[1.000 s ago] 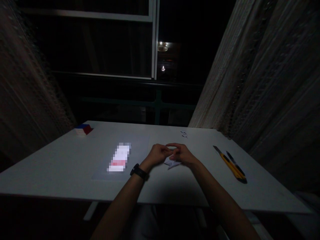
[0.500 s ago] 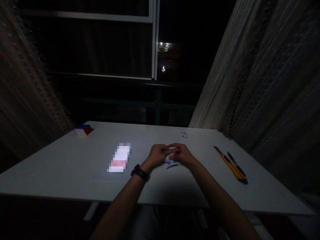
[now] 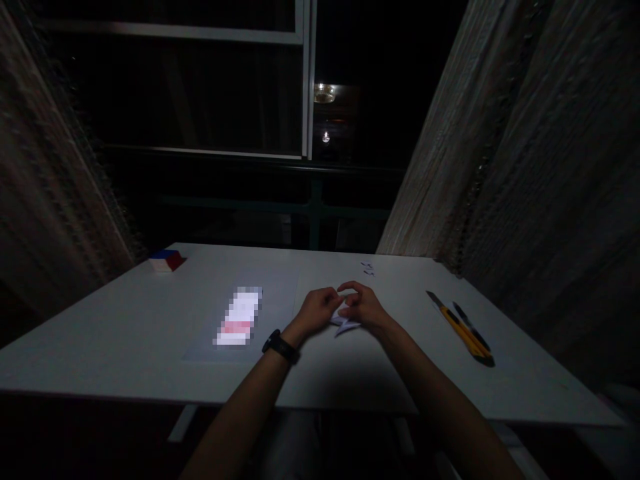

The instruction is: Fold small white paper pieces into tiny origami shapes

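Note:
Both hands meet over the middle of a white table [image 3: 125,333] in dim light. My left hand [image 3: 317,310], with a black watch [image 3: 280,347] on its wrist, is curled and pinches a small folded white paper piece [image 3: 345,325]. My right hand [image 3: 363,307] is also closed on the same paper, fingertips touching those of the left. Most of the paper is hidden under the fingers; only pointed flaps show below them.
A yellow utility knife [image 3: 460,330] and a black pen [image 3: 473,327] lie at the right. A glowing blurred screen [image 3: 239,315] rests on a sheet to the left. A red-blue-white block [image 3: 166,259] sits at the far left corner. Tiny paper bits [image 3: 369,269] lie beyond the hands. Curtains flank a dark window.
Both hands stay closed on the paper and have shifted slightly away from me; the fingers have worked a little on the fold.

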The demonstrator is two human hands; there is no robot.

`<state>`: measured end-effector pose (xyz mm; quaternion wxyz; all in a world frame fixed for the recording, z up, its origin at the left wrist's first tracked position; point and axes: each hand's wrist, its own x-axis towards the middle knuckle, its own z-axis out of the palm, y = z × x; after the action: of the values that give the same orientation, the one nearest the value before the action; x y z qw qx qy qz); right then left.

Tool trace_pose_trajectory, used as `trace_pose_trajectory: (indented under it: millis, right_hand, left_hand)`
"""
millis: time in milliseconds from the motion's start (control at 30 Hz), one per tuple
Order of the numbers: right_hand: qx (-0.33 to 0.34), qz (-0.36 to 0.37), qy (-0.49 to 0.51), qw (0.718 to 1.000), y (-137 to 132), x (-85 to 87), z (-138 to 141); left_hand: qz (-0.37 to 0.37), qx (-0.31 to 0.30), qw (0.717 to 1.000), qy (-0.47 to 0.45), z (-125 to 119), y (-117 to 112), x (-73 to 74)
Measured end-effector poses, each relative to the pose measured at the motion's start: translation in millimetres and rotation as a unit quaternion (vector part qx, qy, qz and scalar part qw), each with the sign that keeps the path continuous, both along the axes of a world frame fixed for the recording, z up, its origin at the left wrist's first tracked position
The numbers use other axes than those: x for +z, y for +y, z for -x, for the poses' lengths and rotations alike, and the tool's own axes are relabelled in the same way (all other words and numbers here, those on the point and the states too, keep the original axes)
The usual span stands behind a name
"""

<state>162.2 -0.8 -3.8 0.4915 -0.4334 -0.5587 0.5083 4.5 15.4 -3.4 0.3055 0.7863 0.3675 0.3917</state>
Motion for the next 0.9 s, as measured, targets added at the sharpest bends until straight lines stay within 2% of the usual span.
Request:
trace_pose_trajectory:
  millis: [233,567,733,900]
  right_hand:
    - [0.010,-0.017,0.012,1.000,-2.5,1.6,1.6]
    - [-0.021,-0.024,0.003,0.999,-0.4,2.5,4.1]
    - [0.010,-0.039,0.010,0.999,-1.8,3.4,1.4]
    - [0.038,0.015,0.009,0.999,-3.3,2.4,2.1]
  left_hand:
    - [0.017,0.002,1.000,-0.022,1.8,2.9,-0.2]
    - [0.038,-0.002,0.999,-0.001,3.0,0.9,2.7]
    - [0.011,0.022,1.000,-0.003,2.4,0.2,4.4]
    - [-0.027,0.037,0.999,0.020,1.3,-1.7,4.7]
